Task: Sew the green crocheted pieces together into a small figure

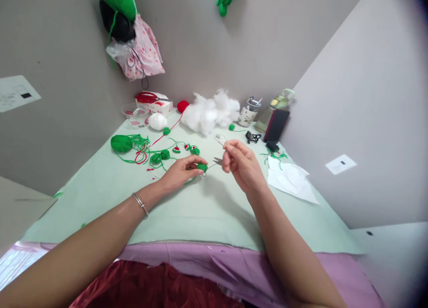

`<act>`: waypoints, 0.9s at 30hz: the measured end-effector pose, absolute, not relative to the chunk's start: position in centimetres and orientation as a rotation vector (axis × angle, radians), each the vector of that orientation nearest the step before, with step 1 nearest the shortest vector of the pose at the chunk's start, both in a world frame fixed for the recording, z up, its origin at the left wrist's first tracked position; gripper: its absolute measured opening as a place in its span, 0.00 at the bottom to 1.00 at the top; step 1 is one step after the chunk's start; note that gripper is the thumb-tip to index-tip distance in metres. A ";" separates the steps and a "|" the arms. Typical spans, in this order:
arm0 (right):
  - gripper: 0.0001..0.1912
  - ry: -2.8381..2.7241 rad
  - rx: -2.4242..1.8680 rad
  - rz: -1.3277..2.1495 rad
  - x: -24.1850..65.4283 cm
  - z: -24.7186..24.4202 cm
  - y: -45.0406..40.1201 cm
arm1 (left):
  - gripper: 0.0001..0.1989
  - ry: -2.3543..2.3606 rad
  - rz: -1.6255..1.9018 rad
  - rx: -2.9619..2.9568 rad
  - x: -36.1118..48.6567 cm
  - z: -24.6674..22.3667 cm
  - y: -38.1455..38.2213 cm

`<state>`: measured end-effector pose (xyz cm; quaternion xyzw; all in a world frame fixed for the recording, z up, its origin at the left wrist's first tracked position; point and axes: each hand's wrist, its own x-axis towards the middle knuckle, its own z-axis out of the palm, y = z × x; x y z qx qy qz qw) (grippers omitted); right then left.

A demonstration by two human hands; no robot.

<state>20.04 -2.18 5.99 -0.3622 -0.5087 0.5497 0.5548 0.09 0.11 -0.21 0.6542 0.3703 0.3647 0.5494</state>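
Observation:
My left hand (185, 170) pinches a small green crocheted piece (202, 167) just above the table. A thin dark thread (211, 166) runs from that piece to my right hand (241, 163), raised to the right with its fingers closed on the thread. A thin, needle-like sliver sticks out by the right fingertips, too fine to make out surely. Scissor blades (218, 161) show behind the right hand, their handles hidden. Left of my left hand lie small green crocheted pieces (155, 158) with loose yarn tails.
White stuffing (210, 113) is heaped at the back, beside a red yarn ball (183, 106) and a white yarn ball (158, 121). Green yarn (121, 143) lies left. A pen cup (248, 112), bottle (274, 109), phone (277, 125) and white paper (291, 181) stand or lie right.

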 end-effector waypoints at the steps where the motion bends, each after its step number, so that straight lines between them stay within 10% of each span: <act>1: 0.09 -1.157 -0.828 1.251 20.3 6.3 -2.1 | 0.14 0.875 0.854 1.552 0.1 -0.2 0.1; 27: 0.11 -2.194 -1.236 -0.082 19.8 4.1 -2.6 | 0.16 0.809 1.116 1.409 -0.5 0.1 0.7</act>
